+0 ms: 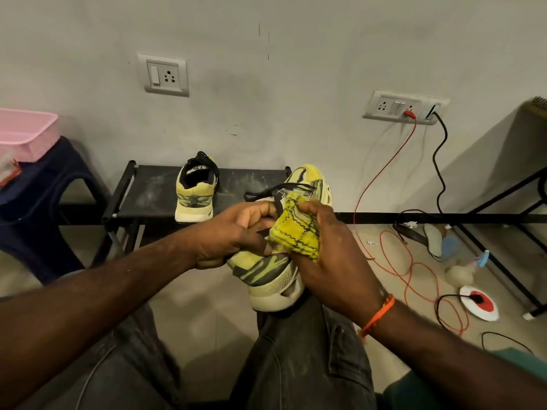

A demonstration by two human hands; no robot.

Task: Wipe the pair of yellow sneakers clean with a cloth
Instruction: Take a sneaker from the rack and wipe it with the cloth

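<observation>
Mid-task, by the look of it. One yellow sneaker (268, 261) sits at frame centre, heel toward the camera, resting on the person's knee. Left hand (233, 232) curls round its collar, steadying it. Right hand (334, 258) grips a bunched yellow checked cloth (296, 232) pressed to the upper near the laces. Second sneaker (195, 190) stands apart on the black rack (148, 190), centre-left, untouched for now; whether it is already wiped, cannot tell. Hidden: the held sneaker's far side and the fingers under the cloth.
</observation>
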